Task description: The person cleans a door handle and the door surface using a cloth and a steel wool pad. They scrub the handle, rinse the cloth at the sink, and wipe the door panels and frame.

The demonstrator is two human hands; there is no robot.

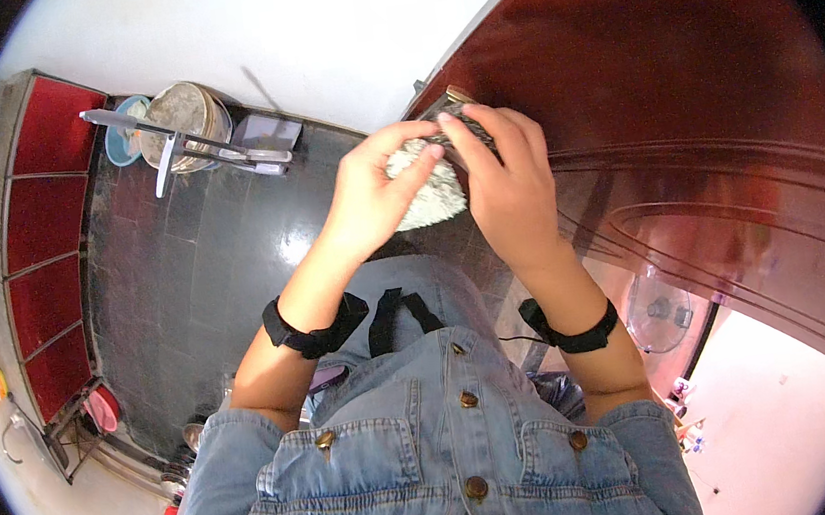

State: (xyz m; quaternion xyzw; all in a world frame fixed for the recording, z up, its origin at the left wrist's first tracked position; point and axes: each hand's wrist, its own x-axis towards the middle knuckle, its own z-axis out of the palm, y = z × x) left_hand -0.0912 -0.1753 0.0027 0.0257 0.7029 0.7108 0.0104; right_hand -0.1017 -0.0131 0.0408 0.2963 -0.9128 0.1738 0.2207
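Observation:
Between my hands is a pale, shaggy cloth (430,194), hanging at the edge of a dark red, glossy door (633,61). The thumb and fingers of my left hand (367,183) pinch its upper part. My right hand (513,175) curls over a dark, textured part at the top, which looks like the same cloth in shade. Just beyond the right fingertips, a brass-coloured metal piece (455,94) shows on the door, perhaps part of its handle or lock. My fingers hide most of what lies under the cloth there.
Left on the dark tiled floor (228,224) stand a lidded bucket (176,120), a blue basin (120,145) and a dustpan (267,133). Long handles cross before them. Red cabinet doors (39,221) line the left side. A fan (659,307) shows beyond the door at right.

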